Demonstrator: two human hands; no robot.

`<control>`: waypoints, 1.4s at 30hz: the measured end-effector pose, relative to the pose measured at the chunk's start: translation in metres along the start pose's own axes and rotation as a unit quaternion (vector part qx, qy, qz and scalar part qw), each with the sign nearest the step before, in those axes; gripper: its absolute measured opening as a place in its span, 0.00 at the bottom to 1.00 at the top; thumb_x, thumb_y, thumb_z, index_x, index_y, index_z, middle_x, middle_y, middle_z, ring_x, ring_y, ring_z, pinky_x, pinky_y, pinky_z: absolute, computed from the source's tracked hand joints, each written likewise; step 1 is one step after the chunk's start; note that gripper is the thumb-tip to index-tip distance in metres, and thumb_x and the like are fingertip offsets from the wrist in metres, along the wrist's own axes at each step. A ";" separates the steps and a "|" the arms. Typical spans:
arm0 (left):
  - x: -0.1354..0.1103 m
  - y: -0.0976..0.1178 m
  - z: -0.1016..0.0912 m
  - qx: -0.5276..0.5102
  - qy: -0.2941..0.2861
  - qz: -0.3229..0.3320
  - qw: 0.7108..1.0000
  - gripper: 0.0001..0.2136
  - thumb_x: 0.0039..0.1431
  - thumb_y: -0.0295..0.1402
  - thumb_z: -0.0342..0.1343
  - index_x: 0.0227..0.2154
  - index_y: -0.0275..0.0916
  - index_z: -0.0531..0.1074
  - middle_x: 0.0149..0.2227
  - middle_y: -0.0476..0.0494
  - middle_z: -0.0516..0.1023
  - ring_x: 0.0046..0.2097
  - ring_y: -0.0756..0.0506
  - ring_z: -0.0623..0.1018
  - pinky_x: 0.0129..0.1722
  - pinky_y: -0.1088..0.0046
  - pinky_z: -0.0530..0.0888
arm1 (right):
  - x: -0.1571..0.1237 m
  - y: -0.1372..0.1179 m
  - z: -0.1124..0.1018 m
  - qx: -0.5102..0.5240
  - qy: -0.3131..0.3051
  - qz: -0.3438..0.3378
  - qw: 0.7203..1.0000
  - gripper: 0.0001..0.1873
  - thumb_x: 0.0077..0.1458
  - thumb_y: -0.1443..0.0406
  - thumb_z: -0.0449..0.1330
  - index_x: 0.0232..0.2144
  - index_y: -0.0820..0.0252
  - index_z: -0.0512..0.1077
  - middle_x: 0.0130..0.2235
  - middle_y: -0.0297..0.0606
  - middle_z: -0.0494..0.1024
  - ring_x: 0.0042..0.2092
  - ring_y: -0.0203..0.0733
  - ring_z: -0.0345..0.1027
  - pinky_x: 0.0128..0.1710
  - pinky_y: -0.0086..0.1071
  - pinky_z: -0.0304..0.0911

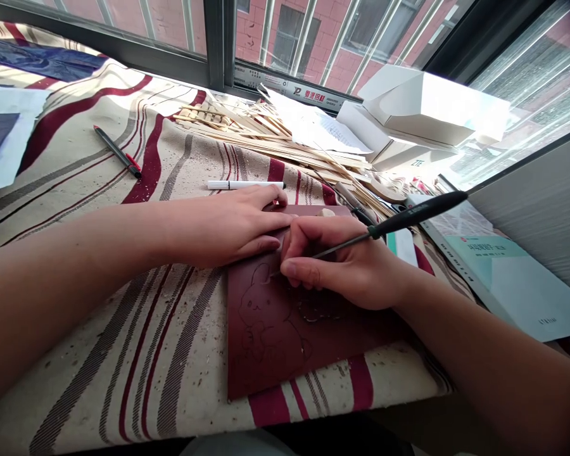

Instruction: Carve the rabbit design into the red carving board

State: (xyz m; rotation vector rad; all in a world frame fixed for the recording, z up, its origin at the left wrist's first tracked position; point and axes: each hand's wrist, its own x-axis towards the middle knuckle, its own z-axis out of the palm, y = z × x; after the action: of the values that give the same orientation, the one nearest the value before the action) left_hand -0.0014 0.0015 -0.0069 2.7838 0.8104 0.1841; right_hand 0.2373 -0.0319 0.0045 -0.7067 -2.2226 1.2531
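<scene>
My right hand [346,269] pinches the slim black-handled carving tool [418,214], axis up-right, tip on the maroon engraved board [275,345]; left hand [218,229] (grip spread flat) presses its top edge.

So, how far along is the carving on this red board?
Done: an animal outline already marks the dark red board, and shavings speckle the cloth. In hand: the right hand holds the carving tool, tip at the outline's top; the left hand presses the board. Left: areas inside the outline look flat, probably uncut.
</scene>
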 end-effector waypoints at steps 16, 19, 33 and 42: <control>-0.001 0.000 -0.002 -0.019 -0.007 -0.013 1.000 0.26 0.75 0.49 0.40 0.56 0.40 0.77 0.69 0.25 0.68 0.69 0.27 0.72 0.73 0.44 0.68 | 0.001 -0.001 0.001 0.015 0.006 0.022 1.000 0.11 0.63 0.67 0.68 0.28 0.61 0.73 0.27 0.32 0.79 0.27 0.31 0.68 0.28 0.26 0.65; -0.001 0.000 -0.001 -0.023 -0.001 -0.009 1.000 0.25 0.75 0.48 0.41 0.57 0.41 0.77 0.68 0.25 0.69 0.69 0.28 0.73 0.73 0.44 0.68 | 0.000 -0.001 0.001 0.003 0.012 0.017 1.000 0.12 0.63 0.67 0.68 0.28 0.61 0.73 0.28 0.32 0.79 0.28 0.32 0.69 0.30 0.27 0.65; -0.002 -0.003 0.001 -0.011 0.021 0.004 1.000 0.24 0.77 0.50 0.42 0.58 0.45 0.78 0.68 0.31 0.72 0.67 0.32 0.74 0.71 0.45 0.72 | 0.001 0.000 -0.003 -0.030 0.018 0.005 0.999 0.12 0.63 0.66 0.69 0.28 0.61 0.73 0.27 0.31 0.77 0.30 0.33 0.68 0.32 0.29 0.63; -0.002 0.000 -0.002 -0.023 0.003 -0.005 1.000 0.25 0.76 0.49 0.42 0.57 0.43 0.78 0.70 0.27 0.69 0.71 0.28 0.70 0.73 0.42 0.68 | 0.001 -0.002 0.000 -0.035 0.002 0.004 0.999 0.11 0.64 0.65 0.68 0.29 0.61 0.74 0.30 0.34 0.80 0.34 0.36 0.70 0.37 0.31 0.65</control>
State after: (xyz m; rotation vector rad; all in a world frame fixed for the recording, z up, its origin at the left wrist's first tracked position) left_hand -0.0031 0.0011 -0.0055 2.7368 0.8124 0.2073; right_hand 0.2361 -0.0329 0.0064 -0.7435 -2.2710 1.1818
